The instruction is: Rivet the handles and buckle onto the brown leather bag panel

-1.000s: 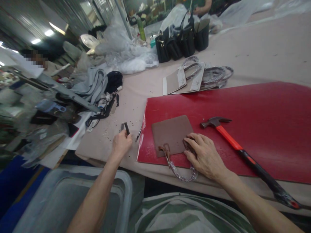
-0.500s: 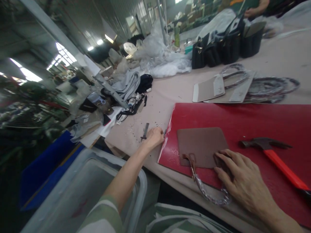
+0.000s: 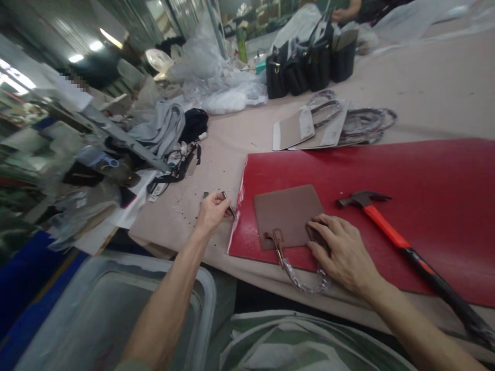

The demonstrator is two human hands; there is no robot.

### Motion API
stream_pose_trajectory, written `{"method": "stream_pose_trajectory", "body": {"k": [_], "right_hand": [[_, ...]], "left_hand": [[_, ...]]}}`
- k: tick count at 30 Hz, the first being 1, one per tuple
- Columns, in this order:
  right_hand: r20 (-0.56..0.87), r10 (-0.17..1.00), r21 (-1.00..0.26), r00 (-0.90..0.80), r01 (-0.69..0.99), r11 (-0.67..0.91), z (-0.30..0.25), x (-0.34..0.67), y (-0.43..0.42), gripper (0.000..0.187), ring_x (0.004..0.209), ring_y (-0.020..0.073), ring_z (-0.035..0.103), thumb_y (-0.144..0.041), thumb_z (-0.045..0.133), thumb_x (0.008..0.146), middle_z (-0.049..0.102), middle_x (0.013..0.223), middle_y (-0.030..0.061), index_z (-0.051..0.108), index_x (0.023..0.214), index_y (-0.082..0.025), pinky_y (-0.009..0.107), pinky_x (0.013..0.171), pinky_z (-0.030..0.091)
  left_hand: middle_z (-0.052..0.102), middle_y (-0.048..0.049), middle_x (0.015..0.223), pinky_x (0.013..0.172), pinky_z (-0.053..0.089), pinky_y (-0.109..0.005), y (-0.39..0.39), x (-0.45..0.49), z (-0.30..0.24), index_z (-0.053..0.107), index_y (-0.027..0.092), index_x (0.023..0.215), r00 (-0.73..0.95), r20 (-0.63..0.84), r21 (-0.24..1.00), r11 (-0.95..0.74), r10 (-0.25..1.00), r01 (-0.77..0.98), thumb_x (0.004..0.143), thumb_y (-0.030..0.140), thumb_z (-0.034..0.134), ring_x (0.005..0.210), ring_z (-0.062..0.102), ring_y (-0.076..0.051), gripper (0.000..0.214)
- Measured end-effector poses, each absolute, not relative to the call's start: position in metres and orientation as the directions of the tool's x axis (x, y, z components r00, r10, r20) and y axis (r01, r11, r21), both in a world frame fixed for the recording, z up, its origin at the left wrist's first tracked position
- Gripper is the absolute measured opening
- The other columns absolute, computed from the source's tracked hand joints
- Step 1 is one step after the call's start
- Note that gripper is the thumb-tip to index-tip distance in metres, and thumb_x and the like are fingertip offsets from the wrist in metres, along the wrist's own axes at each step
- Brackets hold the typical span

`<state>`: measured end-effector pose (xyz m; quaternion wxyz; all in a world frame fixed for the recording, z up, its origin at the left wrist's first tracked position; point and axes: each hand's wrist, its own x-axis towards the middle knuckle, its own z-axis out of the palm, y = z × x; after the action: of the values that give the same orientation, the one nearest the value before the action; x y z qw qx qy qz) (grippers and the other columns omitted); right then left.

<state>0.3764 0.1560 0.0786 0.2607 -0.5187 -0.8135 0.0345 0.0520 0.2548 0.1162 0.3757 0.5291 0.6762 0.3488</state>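
My left hand (image 3: 213, 210) pinches a slim metal rod, seemingly a punch (image 3: 229, 205), close to the left edge of a red board (image 3: 386, 170). A brown leather panel (image 3: 286, 211) lies flat on this board. Attached near its lower left corner is a bag handle (image 3: 299, 282) wrapped in clear plastic, which loops over the board's front edge. My right hand (image 3: 342, 250) rests at the panel's lower right corner, thumb and fingers closed about the dark brown end of the handle. Right of it lies a claw hammer (image 3: 386, 226) with an orange and black grip.
Light panels with wrapped handles (image 3: 309, 129) lie behind the board. Black bags (image 3: 309, 64) stand farther back, beside heaped clear plastic (image 3: 216, 82). Cloth and straps (image 3: 170, 129) are piled at left. A grey plastic bin (image 3: 154, 288) stands below the table's left edge. Another person's hand (image 3: 346, 13) shows at the back.
My left hand has lifted slightly from the table, and the metal rod now shows clearly in its fingers. My right hand stays at the panel's corner. The whole view has shifted.
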Motion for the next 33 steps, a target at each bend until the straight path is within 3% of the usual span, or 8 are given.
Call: {"method": "stream_pose_trajectory", "body": {"k": [3,5,8,11,16,20,25,33], "right_hand": [[0.359,0.884,-0.358,-0.299,0.831,0.427,0.081,0.375,0.155,0.033,0.120,0.0326,0.053,-0.035,0.051,0.098,0.060,0.130,0.0144,0.060,0.126,-0.019,0.051,0.101,0.043],[0.347,0.891,-0.362,-0.293,0.834,0.416,0.082,0.374,0.154,0.033,0.121,0.0328,0.053,-0.035,0.052,0.097,0.060,0.131,0.0140,0.060,0.126,-0.020,0.051,0.101,0.043],[0.348,0.887,-0.362,-0.303,0.830,0.425,0.083,0.374,0.153,0.034,0.121,0.0330,0.052,-0.034,0.054,0.097,0.060,0.131,0.0148,0.061,0.126,-0.018,0.051,0.101,0.043],[0.349,0.888,-0.376,-0.300,0.823,0.426,0.083,0.374,0.153,0.034,0.121,0.0335,0.052,-0.033,0.054,0.096,0.060,0.130,0.0158,0.062,0.126,-0.018,0.052,0.101,0.044],[0.329,0.898,-0.394,-0.293,0.821,0.413,0.084,0.373,0.153,0.034,0.120,0.0332,0.053,-0.032,0.054,0.096,0.060,0.131,0.0160,0.062,0.126,-0.017,0.052,0.102,0.043],[0.316,0.905,-0.406,-0.284,0.822,0.399,0.085,0.373,0.152,0.034,0.119,0.0326,0.053,-0.031,0.055,0.095,0.060,0.131,0.0158,0.063,0.124,-0.017,0.052,0.103,0.043],[0.301,0.911,-0.426,-0.281,0.816,0.392,0.085,0.373,0.152,0.034,0.118,0.0324,0.054,-0.031,0.055,0.094,0.060,0.130,0.0156,0.063,0.124,-0.018,0.051,0.102,0.043],[0.304,0.909,-0.410,-0.285,0.823,0.395,0.084,0.373,0.152,0.034,0.121,0.0324,0.052,-0.031,0.055,0.095,0.059,0.132,0.0153,0.062,0.125,-0.017,0.049,0.105,0.041]], "left_hand": [[0.068,0.0020,0.069,0.055,0.056,-0.023,0.228,0.085,0.118,0.057,0.016,0.095,-0.114,-0.167,0.985,0.160,0.979,-0.071,0.065,0.036,0.080,0.055,0.068,-0.014,0.043],[0.069,0.0018,0.074,0.060,0.059,-0.025,0.214,0.113,0.118,0.059,0.016,0.103,-0.038,-0.186,0.957,0.173,0.982,-0.235,0.062,0.034,0.086,0.059,0.070,-0.014,0.052],[0.070,0.0016,0.077,0.067,0.060,-0.026,0.203,0.150,0.114,0.061,0.016,0.109,0.009,-0.164,0.926,0.157,0.986,-0.343,0.064,0.033,0.087,0.068,0.073,-0.015,0.054],[0.074,-0.0022,0.082,0.072,0.059,-0.026,0.201,0.169,0.106,0.064,0.016,0.107,0.013,-0.117,0.942,0.115,0.993,-0.316,0.070,0.034,0.084,0.074,0.074,-0.015,0.046],[0.075,-0.0043,0.082,0.073,0.059,-0.026,0.196,0.166,0.099,0.063,0.016,0.091,0.042,-0.030,0.999,0.030,0.999,-0.017,0.084,0.027,0.071,0.078,0.076,-0.017,0.016],[0.073,-0.0019,0.081,0.071,0.060,-0.024,0.189,0.162,0.101,0.060,0.018,0.089,0.063,0.069,0.984,-0.078,0.996,0.161,0.088,0.022,0.064,0.077,0.075,-0.016,0.005],[0.075,-0.0023,0.080,0.072,0.062,-0.027,0.189,0.175,0.101,0.060,0.018,0.091,0.064,0.044,0.999,-0.046,0.997,0.021,0.089,0.023,0.064,0.075,0.075,-0.016,0.007],[0.076,-0.0033,0.082,0.078,0.064,-0.031,0.192,0.176,0.090,0.061,0.017,0.090,0.002,0.043,0.999,-0.043,0.999,0.005,0.089,0.025,0.065,0.077,0.076,-0.017,0.009]]}}
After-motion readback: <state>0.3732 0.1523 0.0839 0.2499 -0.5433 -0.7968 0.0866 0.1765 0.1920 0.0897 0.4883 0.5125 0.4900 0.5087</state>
